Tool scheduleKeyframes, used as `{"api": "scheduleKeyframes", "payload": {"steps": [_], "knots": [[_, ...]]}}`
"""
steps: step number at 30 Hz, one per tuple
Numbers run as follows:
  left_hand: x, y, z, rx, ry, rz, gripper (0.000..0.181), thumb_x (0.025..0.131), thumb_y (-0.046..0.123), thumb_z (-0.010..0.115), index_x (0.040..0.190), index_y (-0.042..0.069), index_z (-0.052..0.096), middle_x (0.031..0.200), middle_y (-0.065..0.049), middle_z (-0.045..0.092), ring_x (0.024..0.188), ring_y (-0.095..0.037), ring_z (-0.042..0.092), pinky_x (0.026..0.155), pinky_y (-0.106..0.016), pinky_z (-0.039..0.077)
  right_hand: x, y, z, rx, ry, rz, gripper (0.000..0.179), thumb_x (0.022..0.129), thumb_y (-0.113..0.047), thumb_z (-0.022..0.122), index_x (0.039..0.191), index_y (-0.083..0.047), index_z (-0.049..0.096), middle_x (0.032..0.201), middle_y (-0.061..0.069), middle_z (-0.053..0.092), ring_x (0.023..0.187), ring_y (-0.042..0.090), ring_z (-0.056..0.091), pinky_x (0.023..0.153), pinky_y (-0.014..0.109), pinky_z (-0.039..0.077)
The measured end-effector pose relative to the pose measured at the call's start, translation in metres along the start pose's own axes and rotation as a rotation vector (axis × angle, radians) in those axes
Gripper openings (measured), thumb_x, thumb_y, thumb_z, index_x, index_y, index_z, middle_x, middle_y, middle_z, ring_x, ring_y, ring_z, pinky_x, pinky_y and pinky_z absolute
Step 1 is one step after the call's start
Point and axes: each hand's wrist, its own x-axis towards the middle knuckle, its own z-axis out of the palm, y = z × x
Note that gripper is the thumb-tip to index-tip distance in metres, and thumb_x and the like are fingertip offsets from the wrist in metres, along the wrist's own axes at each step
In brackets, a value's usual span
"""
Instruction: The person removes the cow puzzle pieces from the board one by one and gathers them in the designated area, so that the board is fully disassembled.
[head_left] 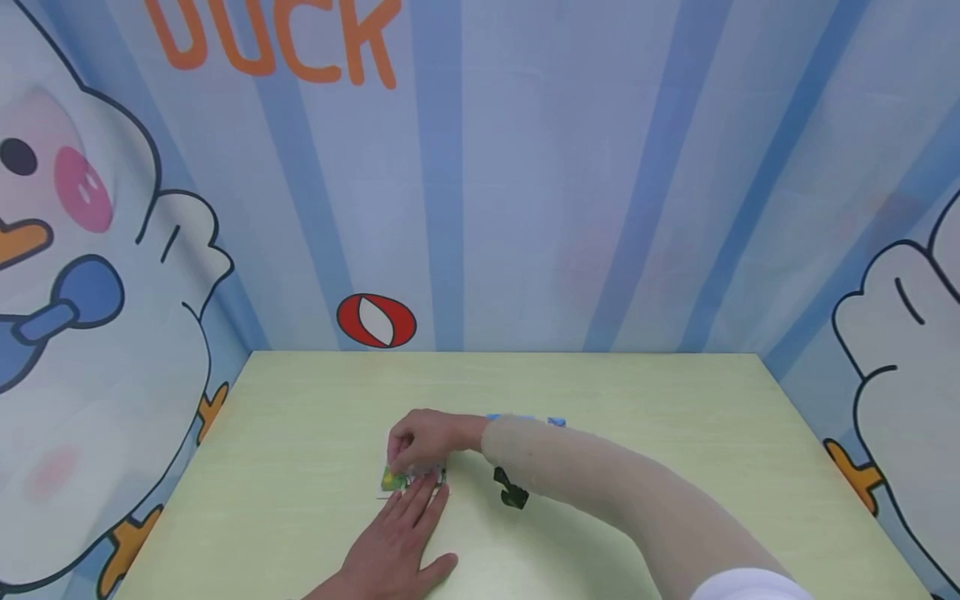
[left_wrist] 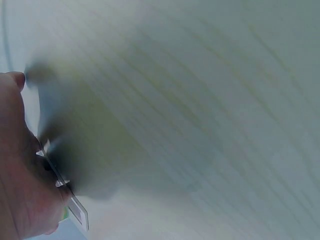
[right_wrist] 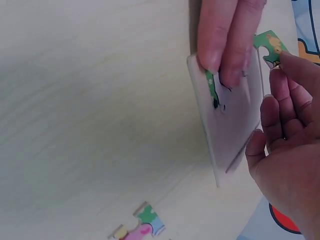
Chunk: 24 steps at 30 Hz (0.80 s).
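A small white puzzle board (right_wrist: 237, 125) lies on the table, partly covered by both hands. My left hand (head_left: 401, 533) rests on its near part with straight fingers, their tips (right_wrist: 212, 57) over a fitted green-and-white piece (right_wrist: 212, 87). Between thumb and fingers, my right hand (right_wrist: 295, 110) pinches a green puzzle piece (right_wrist: 271, 42) with a yellow figure, at the board's edge. Whether that piece is seated cannot be told. From the head view the right hand (head_left: 426, 439) reaches across the board's far side. In the left wrist view the left hand (left_wrist: 30, 185) shows only at the edge.
Loose puzzle pieces (right_wrist: 142, 220) lie on the table beside the board. Under and behind the right forearm (head_left: 592, 475) are a dark piece (head_left: 513, 492) and blue pieces (head_left: 557, 422), partly hidden. A blue striped backdrop (head_left: 525, 208) stands behind the pale table (head_left: 315, 417).
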Motion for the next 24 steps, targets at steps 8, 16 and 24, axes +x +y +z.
{"api": "scheduleKeyframes", "payload": {"steps": [8, 16, 24], "knots": [[0.000, 0.000, 0.000, 0.013, 0.007, 0.016, 0.082, 0.107, 0.059, 0.053, 0.163, 0.001, 0.041, 0.171, -0.022, 0.035, 0.158, -0.039, 0.033, 0.121, -0.061, 0.036, -0.011, -0.003, -0.022, 0.040, -0.007, -0.023, 0.006, 0.100, -0.017, 0.078, 0.094, -0.016, 0.079, 0.086, -0.009, 0.073, 0.079, 0.007, 0.062, 0.075, 0.020, 0.050], [0.001, 0.000, 0.002, 0.043, 0.034, 0.029, 0.081, 0.106, 0.059, 0.054, 0.162, 0.001, 0.043, 0.169, -0.022, 0.037, 0.157, -0.039, 0.035, 0.119, -0.060, 0.039, -0.034, 0.001, -0.037, 0.032, -0.020, 0.002, 0.006, 0.101, -0.017, 0.076, 0.095, -0.018, 0.078, 0.087, -0.008, 0.073, 0.086, 0.024, 0.064, 0.074, 0.021, 0.049], [0.001, 0.000, 0.003, 0.046, 0.018, 0.021, 0.082, 0.106, 0.060, 0.053, 0.163, 0.001, 0.042, 0.170, -0.022, 0.037, 0.157, -0.040, 0.034, 0.121, -0.060, 0.037, -0.060, 0.012, -0.044, 0.017, -0.025, 0.034, 0.007, 0.102, -0.016, 0.075, 0.095, -0.017, 0.078, 0.087, -0.009, 0.072, 0.094, 0.039, 0.064, 0.075, 0.022, 0.049]]}}
